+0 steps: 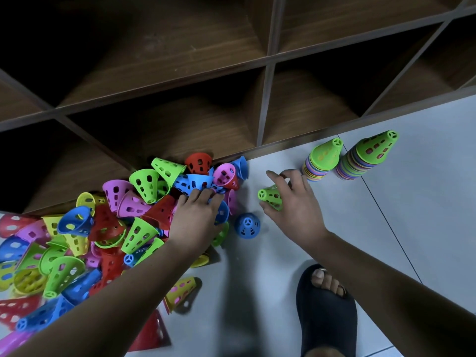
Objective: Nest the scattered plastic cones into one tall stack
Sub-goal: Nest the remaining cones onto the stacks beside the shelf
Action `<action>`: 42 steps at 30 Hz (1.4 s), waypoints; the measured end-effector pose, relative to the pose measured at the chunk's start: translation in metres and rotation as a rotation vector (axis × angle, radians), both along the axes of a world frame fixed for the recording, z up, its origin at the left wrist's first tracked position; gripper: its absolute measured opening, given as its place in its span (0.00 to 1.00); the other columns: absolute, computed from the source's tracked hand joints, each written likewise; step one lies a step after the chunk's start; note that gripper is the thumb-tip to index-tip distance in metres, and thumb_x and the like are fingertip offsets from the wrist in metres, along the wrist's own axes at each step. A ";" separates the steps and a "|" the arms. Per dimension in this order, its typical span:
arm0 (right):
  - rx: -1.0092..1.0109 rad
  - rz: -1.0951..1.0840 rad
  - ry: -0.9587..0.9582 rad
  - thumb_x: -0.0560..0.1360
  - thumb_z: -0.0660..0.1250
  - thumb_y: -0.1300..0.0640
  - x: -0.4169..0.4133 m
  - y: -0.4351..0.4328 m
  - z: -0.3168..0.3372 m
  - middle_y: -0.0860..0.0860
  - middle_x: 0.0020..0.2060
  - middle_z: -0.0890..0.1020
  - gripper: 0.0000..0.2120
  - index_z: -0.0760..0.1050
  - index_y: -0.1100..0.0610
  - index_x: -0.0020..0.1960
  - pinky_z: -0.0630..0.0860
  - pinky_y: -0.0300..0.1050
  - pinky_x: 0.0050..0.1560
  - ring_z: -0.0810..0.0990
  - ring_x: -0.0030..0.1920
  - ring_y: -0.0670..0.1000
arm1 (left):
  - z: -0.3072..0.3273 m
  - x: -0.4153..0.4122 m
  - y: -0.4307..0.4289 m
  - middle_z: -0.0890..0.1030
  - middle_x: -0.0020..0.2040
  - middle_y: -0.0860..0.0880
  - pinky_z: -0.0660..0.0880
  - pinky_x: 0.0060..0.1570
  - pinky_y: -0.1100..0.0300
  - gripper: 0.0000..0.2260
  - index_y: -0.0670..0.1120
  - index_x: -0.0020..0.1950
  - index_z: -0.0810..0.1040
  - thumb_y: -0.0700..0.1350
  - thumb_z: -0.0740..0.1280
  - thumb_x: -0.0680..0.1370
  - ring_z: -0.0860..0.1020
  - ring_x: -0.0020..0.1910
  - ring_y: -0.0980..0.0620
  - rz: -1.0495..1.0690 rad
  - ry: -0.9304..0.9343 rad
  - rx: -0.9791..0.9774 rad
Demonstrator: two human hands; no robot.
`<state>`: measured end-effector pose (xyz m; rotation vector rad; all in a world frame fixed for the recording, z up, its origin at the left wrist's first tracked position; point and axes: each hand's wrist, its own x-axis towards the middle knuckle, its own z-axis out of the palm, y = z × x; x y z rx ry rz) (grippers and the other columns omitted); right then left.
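A heap of loose plastic cones (85, 235) in red, green, blue, pink and yellow covers the floor at the left. My left hand (197, 217) reaches into the heap, its fingers curled round a blue cone (221, 211). My right hand (291, 199) holds a green cone (270, 197) lying on its side, tip pointing left. A single blue cone (247, 225) stands upright between my hands. Two nested stacks stand at the right, each topped by a green cone: the nearer stack (322, 161) and the taller stack (365, 158).
A brown wooden shelf unit (268, 60) with open compartments runs along the back, its base touching the heap. The floor is pale grey tile (425, 202). My foot in a black sandal (324, 305) rests at the bottom right. A yellow cone (181, 292) lies apart near my left forearm.
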<state>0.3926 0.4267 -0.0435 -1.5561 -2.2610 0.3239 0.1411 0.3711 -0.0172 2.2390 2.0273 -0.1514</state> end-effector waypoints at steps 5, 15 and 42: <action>0.014 0.028 0.059 0.76 0.74 0.47 0.013 0.009 -0.015 0.52 0.55 0.78 0.18 0.81 0.52 0.63 0.77 0.57 0.57 0.77 0.53 0.60 | 0.000 0.001 0.000 0.82 0.65 0.48 0.74 0.55 0.46 0.33 0.50 0.71 0.79 0.61 0.80 0.69 0.76 0.62 0.43 -0.015 0.045 -0.018; -0.157 -0.127 0.081 0.73 0.77 0.54 0.040 -0.013 -0.037 0.52 0.55 0.78 0.21 0.78 0.55 0.63 0.79 0.59 0.55 0.77 0.53 0.59 | -0.003 0.005 0.001 0.81 0.64 0.46 0.74 0.60 0.45 0.34 0.50 0.72 0.77 0.65 0.77 0.71 0.75 0.64 0.42 -0.011 0.100 -0.031; -0.077 0.346 -0.081 0.76 0.70 0.57 -0.014 -0.050 -0.051 0.51 0.54 0.80 0.14 0.77 0.53 0.62 0.79 0.53 0.53 0.78 0.51 0.57 | -0.002 0.015 0.009 0.78 0.67 0.44 0.72 0.66 0.46 0.31 0.50 0.75 0.73 0.60 0.74 0.76 0.75 0.67 0.41 0.003 0.109 -0.057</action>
